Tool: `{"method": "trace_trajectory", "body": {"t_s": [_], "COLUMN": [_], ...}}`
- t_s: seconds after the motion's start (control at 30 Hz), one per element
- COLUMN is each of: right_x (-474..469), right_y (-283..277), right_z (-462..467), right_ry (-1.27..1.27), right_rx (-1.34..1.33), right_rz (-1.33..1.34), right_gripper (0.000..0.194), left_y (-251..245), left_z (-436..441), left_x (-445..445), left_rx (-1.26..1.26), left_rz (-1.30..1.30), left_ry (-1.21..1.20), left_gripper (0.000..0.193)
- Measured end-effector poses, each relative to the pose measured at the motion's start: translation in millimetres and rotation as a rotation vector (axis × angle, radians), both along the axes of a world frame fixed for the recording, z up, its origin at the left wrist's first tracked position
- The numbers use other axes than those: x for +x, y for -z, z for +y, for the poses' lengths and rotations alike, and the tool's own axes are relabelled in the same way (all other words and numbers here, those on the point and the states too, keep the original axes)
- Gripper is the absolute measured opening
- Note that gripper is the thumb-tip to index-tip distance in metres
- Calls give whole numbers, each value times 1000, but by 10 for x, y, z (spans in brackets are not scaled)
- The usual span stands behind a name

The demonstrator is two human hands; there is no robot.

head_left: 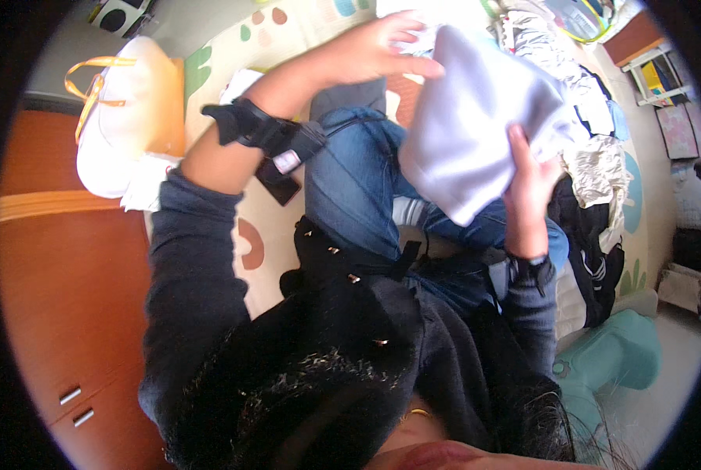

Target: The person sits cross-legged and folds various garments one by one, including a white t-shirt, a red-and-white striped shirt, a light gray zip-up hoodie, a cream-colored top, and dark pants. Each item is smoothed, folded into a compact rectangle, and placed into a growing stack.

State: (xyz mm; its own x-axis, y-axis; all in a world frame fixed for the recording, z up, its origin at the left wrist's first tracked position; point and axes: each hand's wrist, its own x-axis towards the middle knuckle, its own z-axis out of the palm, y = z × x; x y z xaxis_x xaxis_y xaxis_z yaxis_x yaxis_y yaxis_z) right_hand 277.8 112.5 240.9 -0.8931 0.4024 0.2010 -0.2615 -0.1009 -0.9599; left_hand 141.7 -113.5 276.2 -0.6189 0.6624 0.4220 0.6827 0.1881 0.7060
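Note:
A smooth white-lavender cloth (474, 117) is held up over the crossed legs in blue jeans. My right hand (532, 176) grips its lower right part, thumb on top and fingers hidden behind it. At the cloth's upper left is my left hand (406, 47), its fingers spread and blurred. The left thumb tip overlaps the cloth's edge; whether it touches is unclear. Black straps circle both forearms, and the left one carries a dark device (294, 147).
A patterned play mat (262, 288) lies underneath. Crumpled clothes (597, 170) run along the right, near a green padded object (615, 352). At left are a white bag (130, 117) with orange handles and a brown wooden cabinet (74, 305). A dark phone-like object (280, 185) lies by the left knee.

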Motion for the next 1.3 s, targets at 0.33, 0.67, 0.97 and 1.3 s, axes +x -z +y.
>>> {"method": "trace_trajectory", "body": {"t_s": [0.33,0.67,0.97,1.3], "right_x": [-972,-1226,-1585,-1667], "right_y": [-684,-134,223,687], "right_z": [-1292,-2134,-2261,-2389], "right_ry": [-662,-875,-883,-1308], "right_rx": [-475,-462,-2,-8], "right_rz": [154,-260,-600,-680], "right_gripper": [58,56,66,83], "left_y": [-833,120,934,1276], "left_z": [-943,-1958,-1724,-2096], "left_x": [-328,830,1084,841], "left_rx": [386,783,991,1190], "left_rz": [-846,-1173,-1246,-1142], "left_ry": [-156,-496,-547,-725], "left_gripper": [33,67,45,41]}}
